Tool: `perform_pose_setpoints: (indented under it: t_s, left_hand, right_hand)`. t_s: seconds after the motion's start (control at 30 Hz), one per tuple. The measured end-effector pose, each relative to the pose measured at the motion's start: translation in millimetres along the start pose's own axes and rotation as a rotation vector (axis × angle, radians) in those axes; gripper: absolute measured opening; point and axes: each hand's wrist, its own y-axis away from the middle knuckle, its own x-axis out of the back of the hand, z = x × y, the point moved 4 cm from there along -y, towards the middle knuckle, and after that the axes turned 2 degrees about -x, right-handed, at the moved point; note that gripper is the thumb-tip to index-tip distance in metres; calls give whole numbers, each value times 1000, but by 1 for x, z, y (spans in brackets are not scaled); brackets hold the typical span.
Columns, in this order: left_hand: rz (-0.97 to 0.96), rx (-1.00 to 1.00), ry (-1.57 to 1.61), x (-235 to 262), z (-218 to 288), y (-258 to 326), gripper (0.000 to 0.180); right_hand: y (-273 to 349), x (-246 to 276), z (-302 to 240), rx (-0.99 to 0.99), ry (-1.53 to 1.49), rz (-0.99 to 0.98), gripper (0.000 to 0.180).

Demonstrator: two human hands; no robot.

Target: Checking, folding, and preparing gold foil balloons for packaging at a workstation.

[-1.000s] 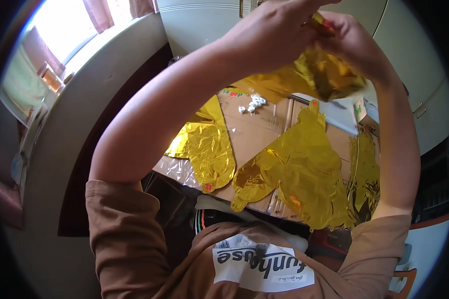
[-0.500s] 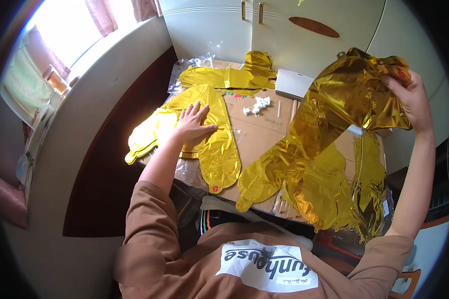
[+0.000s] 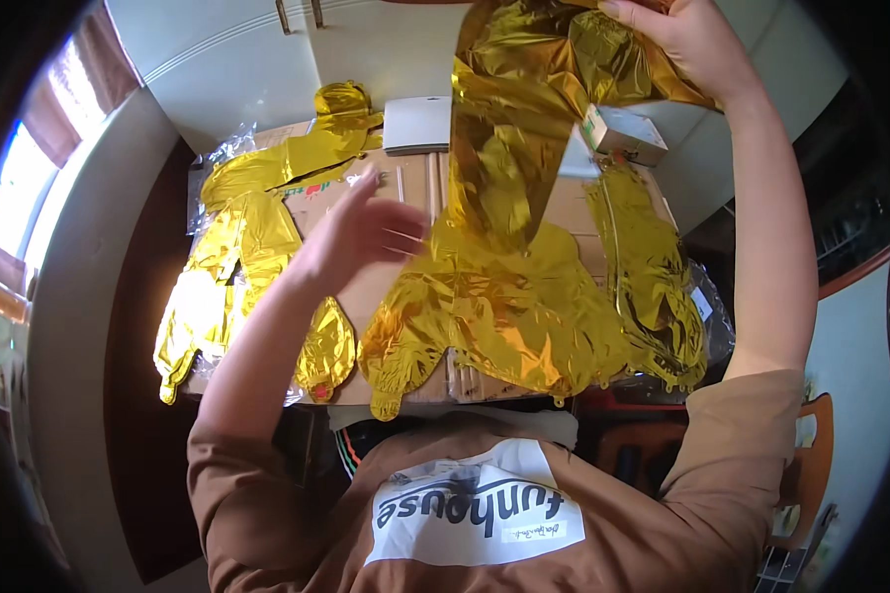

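Observation:
My right hand point(image 3: 697, 40) is raised at the upper right, fingers closed on the edge of a crumpled gold foil balloon point(image 3: 514, 119). The flat balloon hangs down from it over the cardboard. Its lower end meets more gold foil point(image 3: 534, 326) near the front edge; whether that is one piece or two I cannot tell. My left hand point(image 3: 371, 232), a little blurred, hovers left of the hanging foil with fingers stretched out and nothing in them. Beside that forearm lies another flat gold balloon point(image 3: 267, 232), partly covered by the arm.
Flattened cardboard point(image 3: 366, 296) covers the table. A gold balloon point(image 3: 316, 153) lies at the back left, another point(image 3: 643, 267) at the right. Behind stand a white flat box point(image 3: 415, 126) and a small box point(image 3: 628, 133). Pale cabinet doors point(image 3: 227, 69) rise beyond the table.
My left hand has lifted off the left balloon and moved right toward the hanging foil. My right hand has raised its balloon higher. The whole view has shifted.

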Motion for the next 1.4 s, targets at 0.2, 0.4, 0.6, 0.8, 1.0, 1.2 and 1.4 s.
perform_pose_setpoints:
  t_s: [0.2, 0.4, 0.6, 0.8, 1.0, 1.2, 1.4]
  left_hand:
    - [-94, 178, 693, -16, 9, -113, 99]
    - [-38, -159, -202, 41, -16, -216, 12]
    - [372, 14, -752, 21, -71, -188, 56]
    - [401, -323, -1278, 4, -56, -131, 56]
    - [191, -587, -1298, 3, -78, -75, 34]
    - [142, -601, -1314, -9, -85, -57, 34]
    - [100, -636, -1339, -13, -86, -55, 33]
  right_hand:
    - [90, -21, -62, 897, 588, -25, 17]
    - [191, -91, 5, 786, 520, -40, 8]
    - [274, -179, 105, 548, 475, -120, 9]
    - [288, -184, 104, 444, 427, -171, 16]
    - [295, -184, 100, 401, 436, -141, 16]
    - [293, -189, 97, 409, 447, -146, 16]
    - [297, -196, 93, 444, 465, -144, 16]
